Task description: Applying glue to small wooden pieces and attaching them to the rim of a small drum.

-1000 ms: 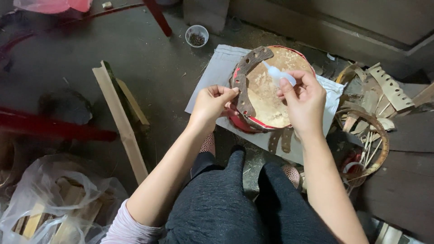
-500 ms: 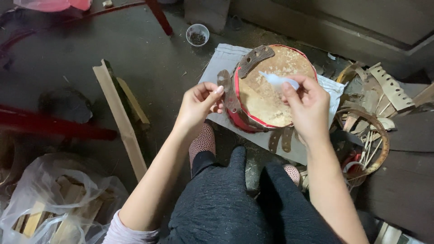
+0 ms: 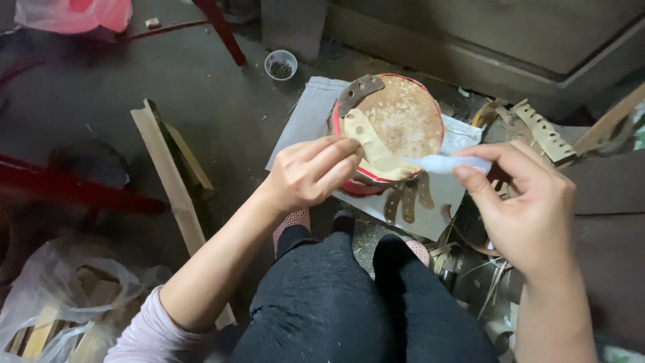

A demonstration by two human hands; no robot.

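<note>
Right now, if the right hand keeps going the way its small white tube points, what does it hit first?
Probably the tan curved leather strip held by the left hand over the round red-rimmed block. The right hand aims its small white tube left at it, though depth is unclear.

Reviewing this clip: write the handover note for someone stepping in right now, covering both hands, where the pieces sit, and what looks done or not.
Left hand: pinching a tan curved strip against the near side of the round red-rimmed block.
Right hand: holding a small white tube, its tip pointing at that strip.
Block sits on a grey sheet on the floor; a dark perforated strip lies over its far edge, more strips lie below it.
Done: tan strip positioned on the block. Whether anything from the tube is on it cannot be told.
</note>
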